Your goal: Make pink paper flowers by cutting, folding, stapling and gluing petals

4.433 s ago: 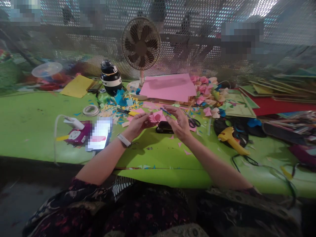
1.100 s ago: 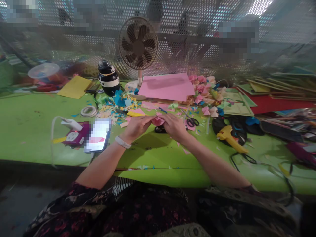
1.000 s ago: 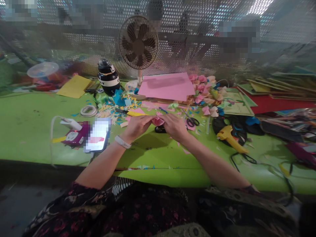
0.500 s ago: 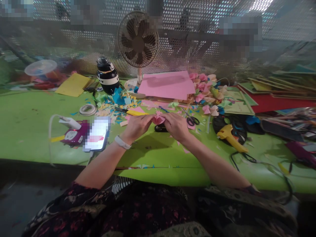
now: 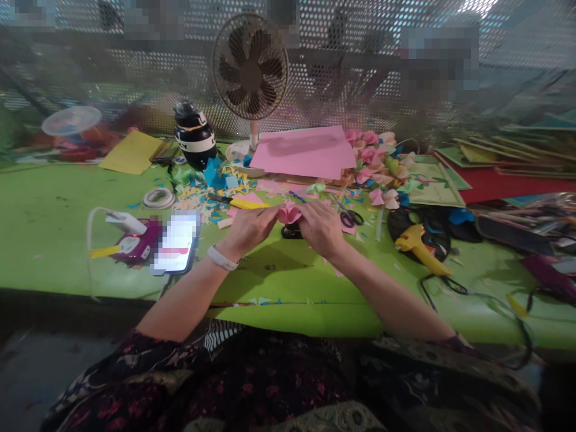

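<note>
A small pink paper flower (image 5: pixel 288 212) is held between my two hands, a little above the green table. My left hand (image 5: pixel 252 229) pinches its left side, and a white band circles that wrist. On the opposite side, my right hand (image 5: pixel 321 228) grips the flower with fingers bent round it. The fingertips of both hands are partly hidden behind the paper. Under the flower lies a black object (image 5: pixel 291 231), too covered to name. Scissors with black handles (image 5: pixel 351 218) rest to the right of my right hand, and a yellow-handled cutter (image 5: pixel 247 204) lies behind my left.
Paper scraps litter the table (image 5: pixel 270 282). Behind are pink sheets (image 5: pixel 301 153), a heap of paper flowers (image 5: pixel 373 159), a black bottle (image 5: pixel 194 141) and a fan (image 5: pixel 250 75). A phone (image 5: pixel 176 243) is at left; a yellow glue gun (image 5: pixel 423 249) with its cord sits right.
The pink paper flower's petals have shifted slightly between my fingers and look more opened. Both hands keep nearly the same place and grip.
</note>
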`<action>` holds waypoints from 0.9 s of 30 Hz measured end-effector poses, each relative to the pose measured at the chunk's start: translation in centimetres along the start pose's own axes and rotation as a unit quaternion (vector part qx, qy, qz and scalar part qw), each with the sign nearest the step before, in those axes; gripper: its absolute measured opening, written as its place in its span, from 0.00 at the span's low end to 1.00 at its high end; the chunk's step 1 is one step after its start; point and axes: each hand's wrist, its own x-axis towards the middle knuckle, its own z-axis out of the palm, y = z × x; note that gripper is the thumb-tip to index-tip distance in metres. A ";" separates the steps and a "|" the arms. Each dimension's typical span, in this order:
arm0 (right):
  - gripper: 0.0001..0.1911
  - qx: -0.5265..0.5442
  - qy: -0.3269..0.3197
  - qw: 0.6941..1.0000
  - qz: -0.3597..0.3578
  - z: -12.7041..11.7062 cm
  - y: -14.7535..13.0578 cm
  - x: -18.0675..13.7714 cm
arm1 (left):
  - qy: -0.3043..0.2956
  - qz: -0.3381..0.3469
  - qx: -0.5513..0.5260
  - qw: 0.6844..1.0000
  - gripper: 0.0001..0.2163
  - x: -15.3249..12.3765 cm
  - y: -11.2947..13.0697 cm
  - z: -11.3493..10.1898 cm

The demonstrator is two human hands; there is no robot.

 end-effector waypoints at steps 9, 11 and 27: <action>0.12 0.023 -0.017 0.999 0.029 0.6 -0.4 -0.5 | -0.007 -0.037 -0.020 0.999 0.13 -0.1 0.9 0.2; 0.11 0.040 -0.022 0.998 0.033 0.5 -0.6 -0.5 | -0.001 -0.035 -0.010 0.999 0.13 -0.1 1.1 0.1; 0.07 0.172 0.003 0.975 0.140 0.8 -2.8 -0.5 | -0.006 -0.120 -0.020 0.993 0.10 -0.6 2.7 0.6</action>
